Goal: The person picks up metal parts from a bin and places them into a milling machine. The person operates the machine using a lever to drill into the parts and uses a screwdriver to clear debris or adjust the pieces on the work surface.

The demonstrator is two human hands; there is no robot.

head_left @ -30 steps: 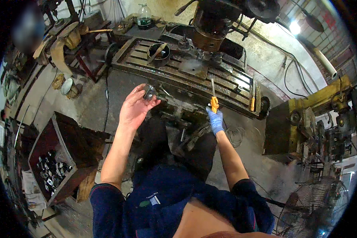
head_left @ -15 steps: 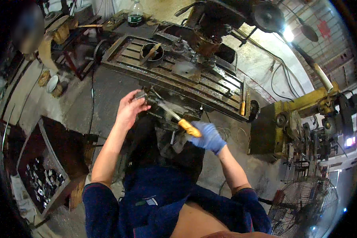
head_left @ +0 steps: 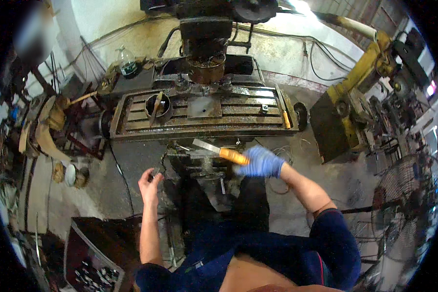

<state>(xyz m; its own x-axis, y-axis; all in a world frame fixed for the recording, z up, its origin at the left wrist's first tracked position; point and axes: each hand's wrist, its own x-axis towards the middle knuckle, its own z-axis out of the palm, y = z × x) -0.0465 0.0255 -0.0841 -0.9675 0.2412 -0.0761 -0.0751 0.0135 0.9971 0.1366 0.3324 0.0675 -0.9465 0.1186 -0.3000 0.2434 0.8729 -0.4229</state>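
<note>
Metal with shine, matt cloth and clear plastic.
The flat blade [head_left: 206,145] looks like smooth grey metal, its yellow handle [head_left: 233,155] like slightly glossy plastic. The blue glove [head_left: 263,162] seems knitted cloth, matt; the navy shirt [head_left: 287,246], matt cloth too. The machine table [head_left: 194,132] is dark metal, wet-looking; the bottle [head_left: 127,61], transparent plastic.

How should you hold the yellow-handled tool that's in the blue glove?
Probably best by its yellow handle, coming from the right, with fingers wrapped around it. The handle is thicker and points right, where the gloved right hand holds it. The flat metal blade points left, away from that hand.
</note>
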